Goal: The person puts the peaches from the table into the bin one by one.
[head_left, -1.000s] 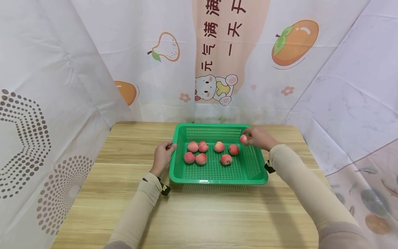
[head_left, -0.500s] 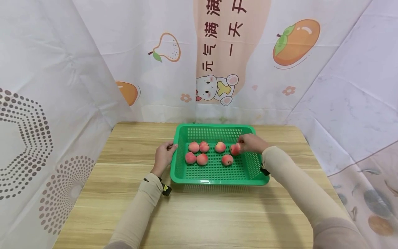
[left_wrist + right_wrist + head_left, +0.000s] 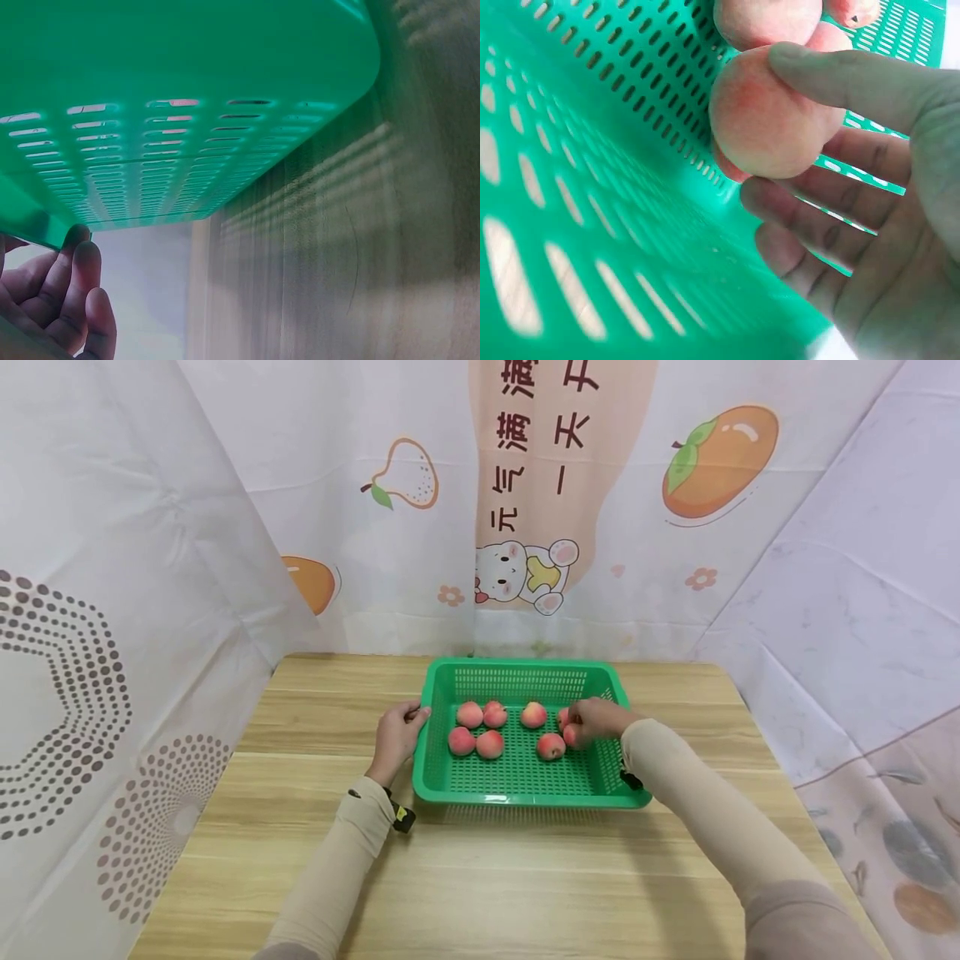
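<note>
In front of printed fabric backdrops (image 3: pixel 225 485), a wooden desk (image 3: pixel 465 877) carries a green perforated basket (image 3: pixel 517 777) that sits near the desk's far edge, at its middle. The person's left hand (image 3: pixel 395 737) grips the basket's left rim, fingers curled over the edge; the left wrist view shows those fingers (image 3: pixel 75 292) against the green wall from below. The right hand (image 3: pixel 596 720) reaches into the right part of the basket and holds a peach (image 3: pixel 769 120) pinched between thumb and fingers, low over the basket floor; from the head view this fruit is mostly hidden behind the hand. Just beside it lies another peach (image 3: pixel 551 746), and one more peeks out at the hand's far side. Further left in the basket rest a single peach (image 3: pixel 533 714) and a cluster of four peaches (image 3: pixel 477 728), two behind and two in front, touching or nearly so.
</note>
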`<state>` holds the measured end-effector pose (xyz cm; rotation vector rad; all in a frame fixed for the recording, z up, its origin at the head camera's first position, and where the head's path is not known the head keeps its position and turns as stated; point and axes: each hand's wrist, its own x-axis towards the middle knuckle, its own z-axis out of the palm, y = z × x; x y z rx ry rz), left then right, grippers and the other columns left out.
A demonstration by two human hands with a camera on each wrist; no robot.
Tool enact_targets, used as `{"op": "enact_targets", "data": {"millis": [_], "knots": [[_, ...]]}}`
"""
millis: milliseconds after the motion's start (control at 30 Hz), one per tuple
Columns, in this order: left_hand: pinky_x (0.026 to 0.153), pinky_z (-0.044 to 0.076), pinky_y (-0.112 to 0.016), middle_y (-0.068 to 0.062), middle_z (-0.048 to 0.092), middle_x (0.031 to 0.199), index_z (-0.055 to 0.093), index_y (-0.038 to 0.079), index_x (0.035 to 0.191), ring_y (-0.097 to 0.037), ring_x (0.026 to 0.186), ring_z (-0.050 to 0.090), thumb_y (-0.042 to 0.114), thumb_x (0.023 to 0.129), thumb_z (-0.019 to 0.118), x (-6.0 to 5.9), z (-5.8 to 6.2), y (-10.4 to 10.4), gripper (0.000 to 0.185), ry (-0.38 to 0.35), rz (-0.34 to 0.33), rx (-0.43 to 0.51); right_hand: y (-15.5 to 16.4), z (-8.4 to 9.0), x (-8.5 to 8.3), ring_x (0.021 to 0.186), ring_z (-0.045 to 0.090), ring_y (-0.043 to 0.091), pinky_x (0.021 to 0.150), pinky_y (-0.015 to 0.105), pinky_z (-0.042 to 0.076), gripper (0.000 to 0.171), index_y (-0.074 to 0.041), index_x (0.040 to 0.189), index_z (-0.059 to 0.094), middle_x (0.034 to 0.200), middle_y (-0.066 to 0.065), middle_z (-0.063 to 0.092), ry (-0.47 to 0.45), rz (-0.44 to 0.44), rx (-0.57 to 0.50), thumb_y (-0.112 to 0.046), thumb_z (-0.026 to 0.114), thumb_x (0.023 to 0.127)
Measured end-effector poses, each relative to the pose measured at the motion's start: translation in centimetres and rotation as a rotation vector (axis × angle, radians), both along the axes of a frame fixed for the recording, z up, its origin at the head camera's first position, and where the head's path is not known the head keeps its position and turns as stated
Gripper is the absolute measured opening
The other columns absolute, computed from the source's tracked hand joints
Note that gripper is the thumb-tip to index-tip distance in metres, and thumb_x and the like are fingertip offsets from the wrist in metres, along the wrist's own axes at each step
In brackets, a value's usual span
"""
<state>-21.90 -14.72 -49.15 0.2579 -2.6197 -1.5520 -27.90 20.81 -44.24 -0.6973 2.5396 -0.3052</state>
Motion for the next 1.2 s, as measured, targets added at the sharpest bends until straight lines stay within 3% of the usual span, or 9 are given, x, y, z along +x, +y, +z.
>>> {"op": "enact_targets", "data": {"millis": [133, 333, 533, 700, 867, 1067, 1200], "knots": [[0.078, 0.054, -0.034, -0.014, 0.070, 0.109, 0.065, 0.003, 0.125, -0.024, 0.096, 0.066, 0.030, 0.098, 0.059, 0.0, 0.0, 0.1, 0.038, -0.003, -0.001, 0.001, -0.1, -0.3, 0.1, 0.077, 0.048, 0.019, 0.069, 0.031, 0.042, 0.021, -0.008, 0.109, 0.068, 0.095, 0.006, 0.066, -0.019, 0.011, 0.027, -0.012, 0.064, 0.090], [0.077, 0.054, -0.034, -0.014, 0.070, 0.109, 0.064, 0.003, 0.126, -0.024, 0.096, 0.066, 0.030, 0.098, 0.060, 0.0, 0.0, 0.1, 0.039, 0.000, 0.000, -0.002, -0.1, -0.6, 0.2, 0.070, 0.040, 0.018, 0.062, 0.031, 0.034, 0.004, -0.013, 0.086, 0.062, 0.075, 0.002, 0.050, -0.042, -0.005, 0.063, -0.011, 0.066, 0.086], [0.078, 0.054, -0.034, -0.015, 0.070, 0.110, 0.064, 0.002, 0.127, -0.025, 0.097, 0.065, 0.030, 0.098, 0.059, -0.2, 0.0, 0.3, 0.040, 0.006, -0.023, 0.007, 0.0, -1.1, 0.4, 0.072, 0.039, 0.019, 0.063, 0.031, 0.034, 0.011, -0.013, 0.080, 0.059, 0.075, 0.002, 0.045, -0.032, -0.033, 0.077, -0.007, 0.068, 0.081], [0.079, 0.055, -0.035, -0.014, 0.070, 0.109, 0.064, 0.003, 0.126, -0.025, 0.097, 0.066, 0.031, 0.098, 0.059, -0.2, -0.1, 0.4, 0.039, 0.002, -0.018, 0.000, 0.1, -1.3, 0.4, 0.073, 0.041, 0.020, 0.063, 0.031, 0.036, 0.012, -0.012, 0.083, 0.061, 0.077, 0.004, 0.050, -0.042, -0.055, 0.084, -0.008, 0.071, 0.077], [0.080, 0.055, -0.036, -0.014, 0.070, 0.111, 0.064, 0.004, 0.127, -0.025, 0.099, 0.066, 0.031, 0.098, 0.059, -0.2, -0.1, 0.3, 0.040, 0.001, -0.018, 0.009, 0.0, -1.3, 0.4, 0.079, 0.048, 0.022, 0.068, 0.032, 0.043, 0.016, -0.010, 0.097, 0.067, 0.091, 0.007, 0.061, -0.053, -0.071, 0.086, -0.009, 0.069, 0.081], [0.080, 0.054, -0.035, -0.015, 0.070, 0.110, 0.064, 0.003, 0.127, -0.025, 0.099, 0.065, 0.030, 0.098, 0.059, -0.1, 0.1, 0.1, 0.040, 0.005, -0.014, 0.007, 0.0, -1.3, 0.1, 0.096, 0.058, 0.028, 0.079, 0.040, 0.053, 0.034, -0.004, 0.112, 0.068, 0.111, 0.015, 0.066, -0.067, -0.065, 0.071, -0.010, 0.072, 0.079], [0.080, 0.054, -0.036, -0.016, 0.069, 0.110, 0.064, 0.001, 0.126, -0.026, 0.099, 0.065, 0.029, 0.098, 0.059, 0.1, 0.2, 0.0, 0.039, 0.006, -0.012, 0.010, -0.1, -1.3, 0.0, 0.110, 0.060, 0.035, 0.088, 0.045, 0.053, 0.041, 0.000, 0.119, 0.066, 0.119, 0.018, 0.066, -0.053, -0.059, 0.061, -0.010, 0.073, 0.079]]}}
